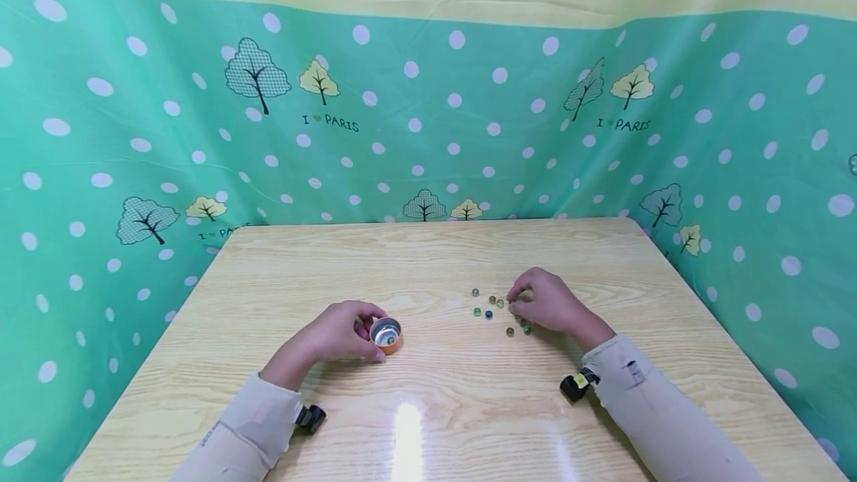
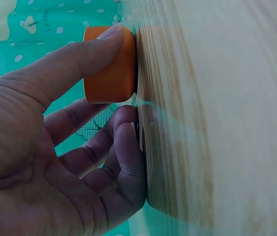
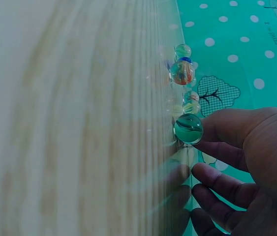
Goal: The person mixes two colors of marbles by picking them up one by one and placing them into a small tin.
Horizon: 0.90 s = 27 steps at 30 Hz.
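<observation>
My left hand (image 1: 344, 329) holds a small round orange tin (image 2: 109, 73) by its side, thumb on the near wall. The tin stands on the table, its silvery inside facing up, and a marble (image 1: 391, 341) lies in it. Over on the right, my right hand (image 1: 545, 300) reaches down among several glass marbles, thumb and forefinger close together at the tabletop beside a pale green marble (image 1: 500, 303). In the right wrist view a green marble (image 3: 188, 129) covers those two fingertips, so I cannot tell whether they pinch a marble.
Loose marbles lie left of and below the right hand, among them a blue marble (image 1: 489, 315) and a brown marble (image 1: 510, 332). The wooden table (image 1: 442, 259) ends at a green dotted curtain (image 1: 428, 117) behind and at both sides.
</observation>
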Available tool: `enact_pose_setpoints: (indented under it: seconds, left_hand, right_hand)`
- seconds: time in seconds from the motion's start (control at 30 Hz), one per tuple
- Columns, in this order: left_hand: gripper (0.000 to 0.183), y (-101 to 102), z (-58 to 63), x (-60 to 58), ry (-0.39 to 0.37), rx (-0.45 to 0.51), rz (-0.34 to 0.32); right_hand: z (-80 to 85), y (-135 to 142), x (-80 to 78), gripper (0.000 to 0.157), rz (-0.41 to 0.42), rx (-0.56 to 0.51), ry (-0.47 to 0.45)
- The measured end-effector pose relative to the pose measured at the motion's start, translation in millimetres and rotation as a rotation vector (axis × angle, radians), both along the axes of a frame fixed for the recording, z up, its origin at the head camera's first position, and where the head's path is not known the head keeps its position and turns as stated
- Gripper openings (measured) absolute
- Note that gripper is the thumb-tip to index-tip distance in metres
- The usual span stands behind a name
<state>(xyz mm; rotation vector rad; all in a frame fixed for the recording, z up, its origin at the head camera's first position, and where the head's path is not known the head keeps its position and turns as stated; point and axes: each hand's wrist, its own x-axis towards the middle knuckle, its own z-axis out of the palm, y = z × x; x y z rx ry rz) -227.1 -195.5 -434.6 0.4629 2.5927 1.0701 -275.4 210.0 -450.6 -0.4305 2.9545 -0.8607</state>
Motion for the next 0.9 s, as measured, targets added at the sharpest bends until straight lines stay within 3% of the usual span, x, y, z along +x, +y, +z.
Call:
enact_pose_setpoints:
  seconds: [0.47, 0.9]
  left_hand:
    - [0.061, 2, -1.3, 0.1, -0.010, -0.025, 0.033]
    - [0.062, 0, -1.4, -1.0, -0.004, -0.011, 0.014]
  right_hand:
    - [0.7, -2, -4.1, 0.007, 0.000, -0.018, 0.016]
    - [8.0, -12, -6.0, 0.012, 0.009, -0.067, 0.046]
